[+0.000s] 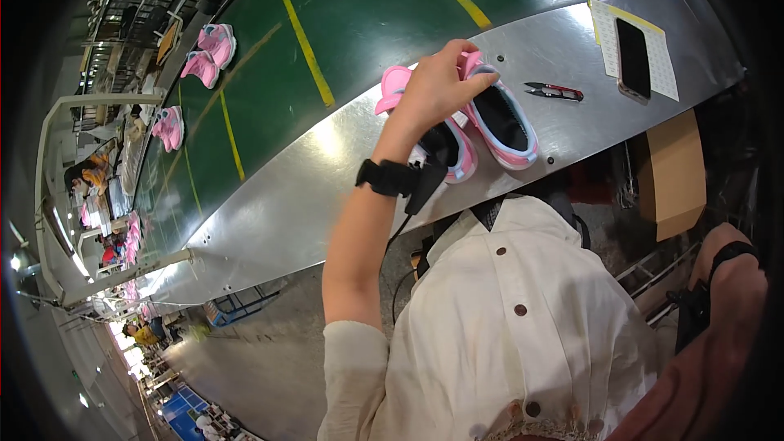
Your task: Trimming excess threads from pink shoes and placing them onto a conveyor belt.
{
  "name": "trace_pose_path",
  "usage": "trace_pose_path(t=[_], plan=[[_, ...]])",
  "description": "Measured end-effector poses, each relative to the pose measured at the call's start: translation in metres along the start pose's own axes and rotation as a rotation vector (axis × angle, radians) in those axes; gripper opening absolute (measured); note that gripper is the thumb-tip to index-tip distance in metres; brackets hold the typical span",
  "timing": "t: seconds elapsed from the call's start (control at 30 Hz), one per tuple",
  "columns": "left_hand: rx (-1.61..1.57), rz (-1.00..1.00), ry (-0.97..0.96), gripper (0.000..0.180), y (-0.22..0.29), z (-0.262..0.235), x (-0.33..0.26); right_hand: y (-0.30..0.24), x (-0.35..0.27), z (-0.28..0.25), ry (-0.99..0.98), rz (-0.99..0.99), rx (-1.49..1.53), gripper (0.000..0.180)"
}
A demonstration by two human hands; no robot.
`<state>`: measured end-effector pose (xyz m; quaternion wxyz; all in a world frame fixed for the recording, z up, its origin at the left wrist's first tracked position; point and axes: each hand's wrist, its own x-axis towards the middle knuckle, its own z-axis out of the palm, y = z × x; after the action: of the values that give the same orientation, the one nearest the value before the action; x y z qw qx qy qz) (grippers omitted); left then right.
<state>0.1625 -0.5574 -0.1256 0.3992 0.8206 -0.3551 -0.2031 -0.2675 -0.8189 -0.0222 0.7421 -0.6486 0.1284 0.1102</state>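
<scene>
A pair of small pink shoes with pale blue trim and black insoles stands on the metal worktop, side by side. My left hand (445, 86) reaches over them, fingers curled at the far end of the right-hand shoe (521, 151), thumb lying across its opening. Partly behind my wrist is the left-hand shoe (464, 162), its pink flap (395, 80) sticking out on the far side. A black strap with a small black device sits on my left wrist. At the right edge, my right hand (720, 238) is away from the shoes; its fingers are hidden in the dark rim.
Red-and-black thread snips (557, 91) lie right of the shoes. Beyond are a phone (633, 57) and a printed sheet (665, 65). A green conveyor belt (359, 8) with yellow lines carries more pink shoes (210, 55). Below the worktop's right side is a cardboard box (676, 175).
</scene>
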Motion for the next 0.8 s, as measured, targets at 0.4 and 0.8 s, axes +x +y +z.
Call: trace_pose_path(t=[0.4,0.8], plan=[[-0.098,0.027,0.037,0.038,0.016,0.008,-0.001,0.082,-0.119,-0.126,0.197,-0.019,0.081,0.029],[0.619,0.590,0.059,0.009,0.024,0.032,-0.014,0.111,-0.470,-0.408,0.495,-0.037,-0.060,0.022]])
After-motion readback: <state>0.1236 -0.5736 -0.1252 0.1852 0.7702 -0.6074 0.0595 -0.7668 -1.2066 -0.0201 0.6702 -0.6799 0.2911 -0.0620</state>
